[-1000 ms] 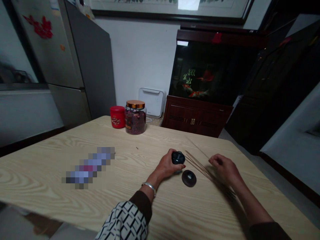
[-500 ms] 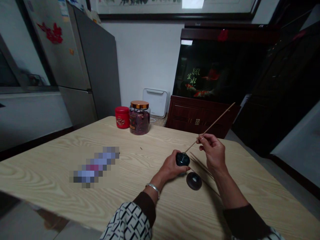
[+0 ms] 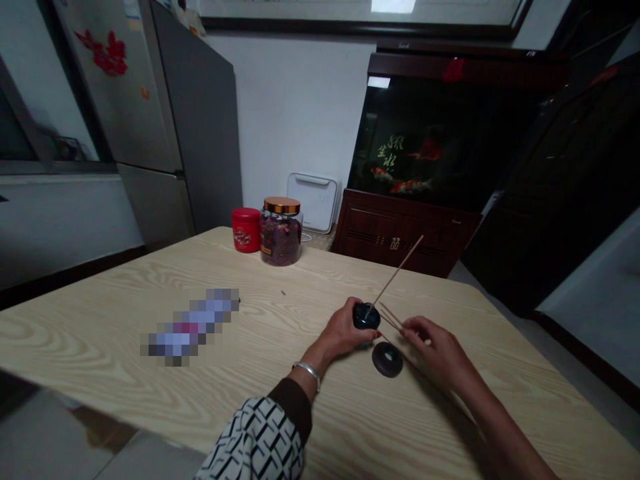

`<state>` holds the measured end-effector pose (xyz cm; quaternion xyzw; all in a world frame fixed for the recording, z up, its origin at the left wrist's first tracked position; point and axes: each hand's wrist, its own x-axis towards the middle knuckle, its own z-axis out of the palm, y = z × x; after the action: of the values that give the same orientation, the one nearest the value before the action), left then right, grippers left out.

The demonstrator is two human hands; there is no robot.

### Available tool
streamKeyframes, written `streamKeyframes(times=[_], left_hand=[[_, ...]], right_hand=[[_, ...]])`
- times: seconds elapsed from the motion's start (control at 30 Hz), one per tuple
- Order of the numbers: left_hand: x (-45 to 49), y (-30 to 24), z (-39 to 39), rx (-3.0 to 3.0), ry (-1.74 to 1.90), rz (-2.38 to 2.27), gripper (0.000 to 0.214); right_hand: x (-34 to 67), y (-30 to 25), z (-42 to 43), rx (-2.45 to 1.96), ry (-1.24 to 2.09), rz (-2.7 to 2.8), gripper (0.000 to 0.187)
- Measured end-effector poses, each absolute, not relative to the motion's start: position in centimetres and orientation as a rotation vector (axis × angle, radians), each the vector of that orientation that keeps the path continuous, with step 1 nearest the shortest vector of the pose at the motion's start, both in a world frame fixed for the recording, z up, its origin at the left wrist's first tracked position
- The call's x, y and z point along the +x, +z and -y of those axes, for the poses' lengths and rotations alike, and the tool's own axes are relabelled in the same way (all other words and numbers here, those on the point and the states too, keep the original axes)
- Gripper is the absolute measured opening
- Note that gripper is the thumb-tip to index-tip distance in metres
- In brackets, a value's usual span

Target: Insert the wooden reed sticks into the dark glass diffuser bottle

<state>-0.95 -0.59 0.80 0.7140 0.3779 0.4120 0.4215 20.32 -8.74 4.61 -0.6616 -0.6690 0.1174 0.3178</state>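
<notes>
Near field: a patterned sleeve (image 3: pixel 255 437) and a silver bangle (image 3: pixel 307 374) mark the left forearm, ending in the left hand (image 3: pixel 340 333), which is clamped around a dark round glazed holder (image 3: pixel 366 316). One thin wooden stick (image 3: pixel 399 270) rises from the holder, tilted toward the far right. The right hand (image 3: pixel 440 353) lies apart from the left, low over the light wood-grain counter (image 3: pixel 400 427), its fingers (image 3: pixel 413 328) at a few more sticks (image 3: pixel 391 317) (whether these are gripped cannot be told). A dark disc (image 3: pixel 387 359) rests on the counter just below the holder. To the left lies a pixelated object (image 3: pixel 193 327). At the far edge, a red tin (image 3: pixel 245 230) stands touching a copper-lidded glass jar (image 3: pixel 281 233). Beyond are a white box (image 3: pixel 314 203), an aquarium (image 3: pixel 415 153) on a dark wooden cabinet (image 3: pixel 400 240) and a refrigerator (image 3: pixel 190 120)
</notes>
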Motion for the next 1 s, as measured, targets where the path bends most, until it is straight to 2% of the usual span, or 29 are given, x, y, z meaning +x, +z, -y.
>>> streamKeyframes(times=[0.17, 0.47, 0.63, 0.8, 0.93, 1.0], left_hand=[[-1.1, 1.0, 0.7, 1.792, 1.02, -0.935, 0.066], [-0.8, 0.7, 0.7, 1.786, 1.058, -0.928, 0.063], [-0.9, 0.7, 0.6, 1.794, 1.068, -0.923, 0.065], [-0.8, 0.6, 0.4, 1.801, 1.06, -0.942, 0.067], [-0.7, 0.6, 0.4, 1.805, 1.074, -0.939, 0.068], [-0.6, 0.6, 0.3, 1.804, 1.077, -0.938, 0.068]], right_hand=[[22.7, 2.3, 11.4, -2.087, 0.141, 1.956, 0.012], [23.3, 2.1, 9.8, -2.109, 0.147, 2.073, 0.016], [24.2, 1.9, 9.2, -1.835, 0.383, 1.777, 0.021], [23.4, 4.0, 8.1, -1.454, 0.729, 1.138, 0.027], [21.3, 6.7, 6.7, -1.059, 0.84, 0.834, 0.04], [20.0, 7.6, 5.8, -0.944, 0.843, 0.779, 0.039]])
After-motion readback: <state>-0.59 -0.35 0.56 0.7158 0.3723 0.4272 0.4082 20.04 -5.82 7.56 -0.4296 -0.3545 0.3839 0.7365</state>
